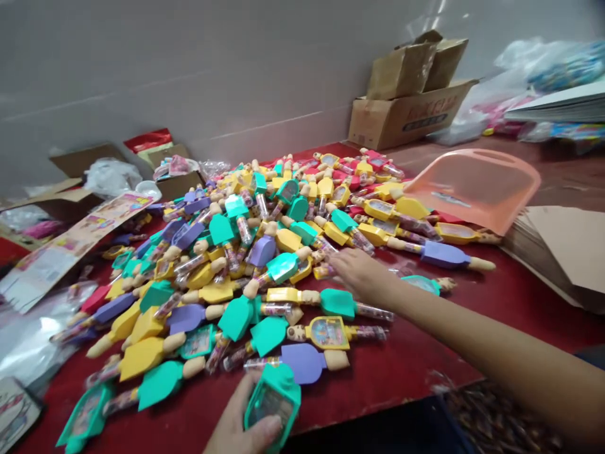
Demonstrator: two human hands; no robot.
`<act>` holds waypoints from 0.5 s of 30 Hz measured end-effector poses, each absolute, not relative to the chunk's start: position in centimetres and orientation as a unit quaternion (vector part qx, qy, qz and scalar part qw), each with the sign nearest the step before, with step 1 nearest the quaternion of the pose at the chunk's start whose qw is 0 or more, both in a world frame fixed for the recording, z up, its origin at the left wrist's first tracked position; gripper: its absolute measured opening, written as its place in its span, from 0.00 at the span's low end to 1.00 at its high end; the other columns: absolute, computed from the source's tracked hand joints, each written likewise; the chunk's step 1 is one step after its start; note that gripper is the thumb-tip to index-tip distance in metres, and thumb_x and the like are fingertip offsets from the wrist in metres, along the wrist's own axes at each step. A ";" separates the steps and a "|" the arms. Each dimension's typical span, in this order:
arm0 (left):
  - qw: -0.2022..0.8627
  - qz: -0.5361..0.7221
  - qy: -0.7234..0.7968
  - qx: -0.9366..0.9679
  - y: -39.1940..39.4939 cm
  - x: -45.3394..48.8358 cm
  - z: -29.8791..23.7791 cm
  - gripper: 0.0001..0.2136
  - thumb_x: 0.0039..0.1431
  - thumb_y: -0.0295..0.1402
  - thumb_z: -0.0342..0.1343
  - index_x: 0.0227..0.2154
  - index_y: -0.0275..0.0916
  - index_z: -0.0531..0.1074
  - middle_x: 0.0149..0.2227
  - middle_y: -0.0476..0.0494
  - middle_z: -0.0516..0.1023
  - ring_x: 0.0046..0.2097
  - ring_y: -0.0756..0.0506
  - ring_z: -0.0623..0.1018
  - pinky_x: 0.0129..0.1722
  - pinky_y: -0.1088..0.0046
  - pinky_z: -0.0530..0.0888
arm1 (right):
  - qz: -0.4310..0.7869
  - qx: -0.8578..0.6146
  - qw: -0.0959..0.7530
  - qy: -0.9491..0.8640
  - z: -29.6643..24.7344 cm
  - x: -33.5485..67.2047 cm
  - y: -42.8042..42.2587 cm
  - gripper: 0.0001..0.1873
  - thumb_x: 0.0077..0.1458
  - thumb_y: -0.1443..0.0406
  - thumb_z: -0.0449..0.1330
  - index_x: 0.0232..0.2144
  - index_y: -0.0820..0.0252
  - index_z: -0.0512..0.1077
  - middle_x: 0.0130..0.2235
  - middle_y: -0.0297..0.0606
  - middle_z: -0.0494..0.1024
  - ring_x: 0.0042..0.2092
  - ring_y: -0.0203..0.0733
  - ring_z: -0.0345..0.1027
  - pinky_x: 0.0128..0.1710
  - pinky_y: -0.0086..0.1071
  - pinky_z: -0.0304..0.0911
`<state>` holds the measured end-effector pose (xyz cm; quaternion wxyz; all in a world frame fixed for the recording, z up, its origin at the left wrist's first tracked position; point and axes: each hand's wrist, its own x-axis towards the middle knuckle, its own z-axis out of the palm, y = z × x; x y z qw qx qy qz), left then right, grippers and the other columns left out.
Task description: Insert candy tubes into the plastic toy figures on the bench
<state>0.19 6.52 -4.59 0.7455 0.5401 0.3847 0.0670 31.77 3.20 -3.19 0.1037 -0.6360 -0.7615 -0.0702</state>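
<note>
My left hand [246, 421] is closed around a teal plastic toy [274, 407] with a clear window, held at the table's front edge; my thumb presses on its window side. My right hand [357, 272] reaches over the right part of a big pile of similar toys [283, 268], its fingers stretched toward a yellow toy [322, 271] and touching or nearly touching it. The fingertips are blurred. The piled toys are teal, yellow, purple and red, with tan knobbed ends and clear tubes of small coloured pieces.
An orange plastic scoop [477, 183] lies right of the pile beside stacked cardboard [562, 246]. Cardboard boxes [406, 107] stand at the back right. On the left are an opened carton [70, 192], a printed card sheet [75, 246] and clear plastic bags [40, 340].
</note>
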 end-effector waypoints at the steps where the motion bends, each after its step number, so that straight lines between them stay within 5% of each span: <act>1: 0.753 0.054 0.375 0.538 6.2 0.5 -4.4 0.34 0.36 0.57 0.63 0.43 0.40 0.65 0.33 0.46 0.73 0.31 0.48 0.72 0.30 0.75 0.68 | -0.062 -0.629 0.119 -0.766 -2.8 30.7 1.4 0.09 0.61 0.71 0.51 0.41 0.72 0.67 0.37 0.51 0.71 0.40 0.50 0.64 0.39 0.40 0.61; 6: 0.770 -0.075 0.348 0.529 5.4 -0.4 -2.5 0.29 0.39 0.52 0.63 0.38 0.38 0.63 0.28 0.51 0.68 0.22 0.54 0.64 0.16 0.82 0.60 | 0.062 -0.513 0.187 -0.835 -1.6 23.4 -5.3 0.19 0.68 0.62 0.38 0.45 0.65 0.66 0.33 0.43 0.70 0.32 0.44 0.61 0.31 0.34 0.58; 15: 0.697 -0.169 0.310 0.625 1.4 -4.7 -2.6 0.13 0.45 0.38 0.63 0.30 0.38 0.67 0.27 0.55 0.70 0.30 0.53 0.68 0.28 0.81 0.63 | 0.179 -0.425 0.178 -0.869 -3.1 16.5 -7.5 0.24 0.69 0.58 0.38 0.36 0.64 0.70 0.26 0.37 0.69 0.27 0.41 0.59 0.32 0.36 0.52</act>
